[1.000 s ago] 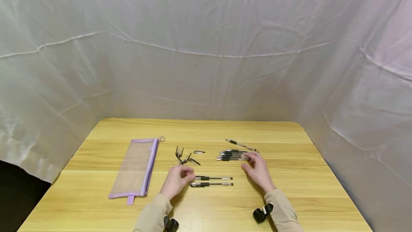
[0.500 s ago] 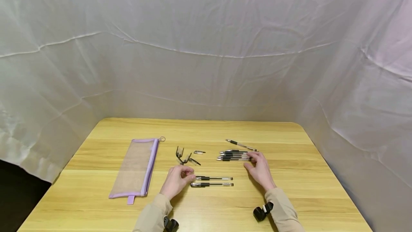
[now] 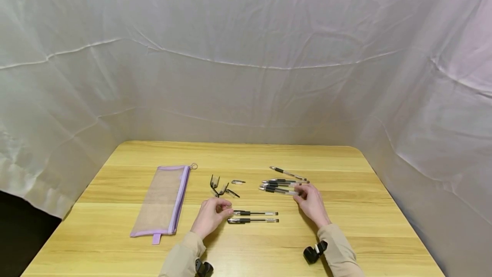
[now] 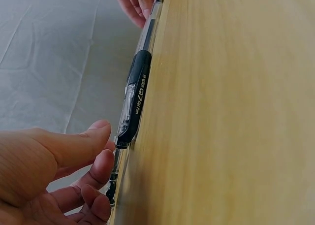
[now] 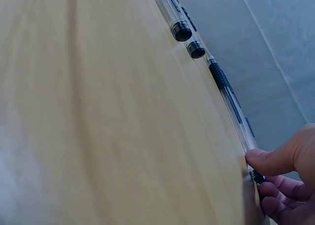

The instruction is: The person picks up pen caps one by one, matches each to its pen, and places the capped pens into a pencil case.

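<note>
My right hand (image 3: 312, 204) pinches the rear end of an uncapped gel pen (image 5: 231, 102) between thumb and fingers. This pen lies at the near side of a row of uncapped pens (image 3: 282, 181), now slanted to them. My left hand (image 3: 210, 216) rests at the left ends of two capped pens, its fingers loosely bent. Thumb and fingertips cover the left end of the farther capped pen (image 3: 257, 213). The nearer capped pen (image 3: 253, 220), with a black grip and clear barrel, lies parallel to it. In the left wrist view the left thumb (image 4: 93, 139) stands beside a pen's cap end.
Several loose pen caps (image 3: 221, 187) lie beyond the left hand. One uncapped pen (image 3: 288, 173) lies apart behind the row. A purple-edged mesh zip pouch (image 3: 177, 202) lies flat at the left. Grey cloth (image 3: 246, 93) hangs around the wooden table (image 3: 369, 217).
The right hand has shifted slightly right and its fingers now pinch the nearest uncapped pen, whose rear end has swung toward the person. The left hand has stayed put.
</note>
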Demonstrator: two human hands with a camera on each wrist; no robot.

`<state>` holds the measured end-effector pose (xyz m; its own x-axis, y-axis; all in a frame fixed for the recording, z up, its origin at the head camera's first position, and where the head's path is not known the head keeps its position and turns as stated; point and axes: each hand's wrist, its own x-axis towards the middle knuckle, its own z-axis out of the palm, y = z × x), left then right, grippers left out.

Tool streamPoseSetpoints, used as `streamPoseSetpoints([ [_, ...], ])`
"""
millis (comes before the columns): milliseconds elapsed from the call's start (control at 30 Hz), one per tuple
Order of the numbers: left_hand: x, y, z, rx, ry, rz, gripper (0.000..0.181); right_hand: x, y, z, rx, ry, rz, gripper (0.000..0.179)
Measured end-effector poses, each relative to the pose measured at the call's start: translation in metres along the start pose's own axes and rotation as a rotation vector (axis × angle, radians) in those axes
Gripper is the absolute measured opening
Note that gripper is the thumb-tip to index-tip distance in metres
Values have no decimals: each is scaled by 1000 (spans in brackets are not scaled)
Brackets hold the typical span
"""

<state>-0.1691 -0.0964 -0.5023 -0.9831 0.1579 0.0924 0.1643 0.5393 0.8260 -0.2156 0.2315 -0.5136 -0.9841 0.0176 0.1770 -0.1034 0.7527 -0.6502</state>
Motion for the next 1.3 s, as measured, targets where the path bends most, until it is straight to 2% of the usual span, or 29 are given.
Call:
streamPoseSetpoints([
  [400,0,0,0,12,5,6,16,3,7,-3,-12,-73,-11,12],
  [1300,-1,-3,0,9,11,10,16,6,6,-5,-13,-76,2,13],
])
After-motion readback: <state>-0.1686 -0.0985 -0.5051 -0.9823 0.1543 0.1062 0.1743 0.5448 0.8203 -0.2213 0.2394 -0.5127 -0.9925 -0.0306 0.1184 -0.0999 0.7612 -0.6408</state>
